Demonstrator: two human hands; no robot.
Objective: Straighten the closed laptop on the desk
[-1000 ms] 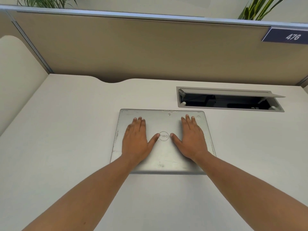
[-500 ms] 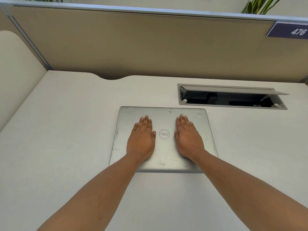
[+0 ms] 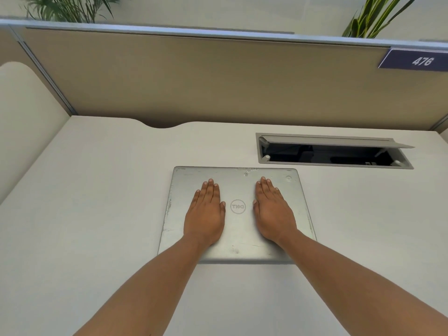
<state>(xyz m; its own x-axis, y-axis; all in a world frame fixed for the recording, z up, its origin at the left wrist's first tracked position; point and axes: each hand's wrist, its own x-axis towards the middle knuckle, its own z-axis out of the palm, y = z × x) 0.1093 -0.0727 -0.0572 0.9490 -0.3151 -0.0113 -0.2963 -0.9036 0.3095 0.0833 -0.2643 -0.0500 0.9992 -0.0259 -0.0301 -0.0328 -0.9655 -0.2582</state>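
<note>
A closed silver laptop (image 3: 238, 187), its lid scuffed and marked with a round logo, lies flat on the white desk (image 3: 97, 214). Its far edge runs about parallel to the desk's back. My left hand (image 3: 206, 214) rests palm down on the lid left of the logo, fingers straight and together. My right hand (image 3: 272, 214) lies flat on the lid right of the logo in the same pose. Neither hand curls around an edge. Both forearms cover the lid's near corners.
An open cable hatch (image 3: 334, 151) with a raised flap is sunk into the desk just behind and right of the laptop. A beige partition (image 3: 218, 81) walls the back, with a "476" plate (image 3: 421, 60) at the right. Plants stand beyond it.
Both thumbs have drawn in against the hands and the fingers have closed together. The hands stay flat on the lid. The view has tilted up a little.
</note>
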